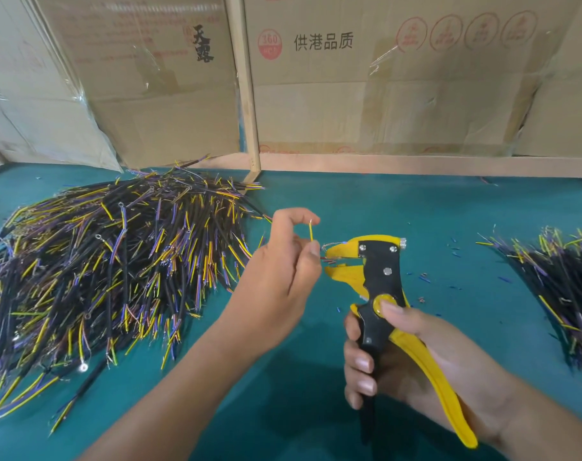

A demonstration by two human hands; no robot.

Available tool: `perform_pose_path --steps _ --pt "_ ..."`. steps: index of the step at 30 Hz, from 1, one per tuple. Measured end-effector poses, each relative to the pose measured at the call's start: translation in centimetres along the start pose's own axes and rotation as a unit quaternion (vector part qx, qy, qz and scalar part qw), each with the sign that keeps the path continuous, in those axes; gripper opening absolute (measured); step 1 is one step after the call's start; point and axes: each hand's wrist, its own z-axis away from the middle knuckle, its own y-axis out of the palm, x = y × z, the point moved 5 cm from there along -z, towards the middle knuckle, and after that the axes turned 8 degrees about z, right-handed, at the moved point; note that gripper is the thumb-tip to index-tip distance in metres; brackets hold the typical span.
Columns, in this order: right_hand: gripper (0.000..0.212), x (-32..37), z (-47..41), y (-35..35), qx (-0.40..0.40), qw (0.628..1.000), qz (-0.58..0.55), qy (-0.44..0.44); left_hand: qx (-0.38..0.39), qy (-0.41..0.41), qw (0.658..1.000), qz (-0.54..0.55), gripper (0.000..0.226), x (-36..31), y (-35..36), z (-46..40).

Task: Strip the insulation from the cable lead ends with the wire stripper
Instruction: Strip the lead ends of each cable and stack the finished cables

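Feeding a lead end into the stripper's mouth

Nearest me, I see the right hand (pixel 406 354) wrapped round the yellow-and-black metal wire stripper (pixel 382 287), fingers curled on the black handle and thumb resting on its yellow pivot disc; that grip holds the tool upright, I judge so its mouth faces left toward the work. Just left of the stripper, the left hand (pixel 283 271) pinches a thin cable lead (pixel 311 231), its yellow strand standing up between finger and thumb and a reddish end reaching into the parted jaws, presumably steadied for the squeeze. Farther left of the stripper, a big heap of black cables with yellow and purple leads (pixel 116 261) lies on the teal surface (pixel 416 207); to its right lies a smaller pile (pixel 562 287), with blue insulation bits (pixel 424 278) scattered between. Beyond the stripper stand brown cardboard cartons (pixel 349 94).
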Motion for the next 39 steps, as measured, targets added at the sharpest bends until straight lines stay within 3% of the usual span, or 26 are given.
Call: perform_pose_path --steps 19,26,31,39 --pt "0.036 0.0 0.0 0.9 0.016 1.000 0.006 -0.018 0.015 0.022 1.000 0.010 0.019 0.3 0.9 0.4" --pt "0.049 0.5 0.6 0.9 -0.019 0.999 -0.025 -0.015 0.022 0.025 0.999 0.009 0.023 0.2 1.1 0.5" --pt "0.049 1.3 1.0 0.2 -0.061 0.998 0.016 -0.004 0.029 0.028 0.999 0.000 0.024 0.3 1.2 0.4" --pt "0.047 1.5 1.3 0.4 -0.063 0.998 0.014 -0.005 0.030 0.020 0.999 0.011 0.025 0.2 1.1 0.4"
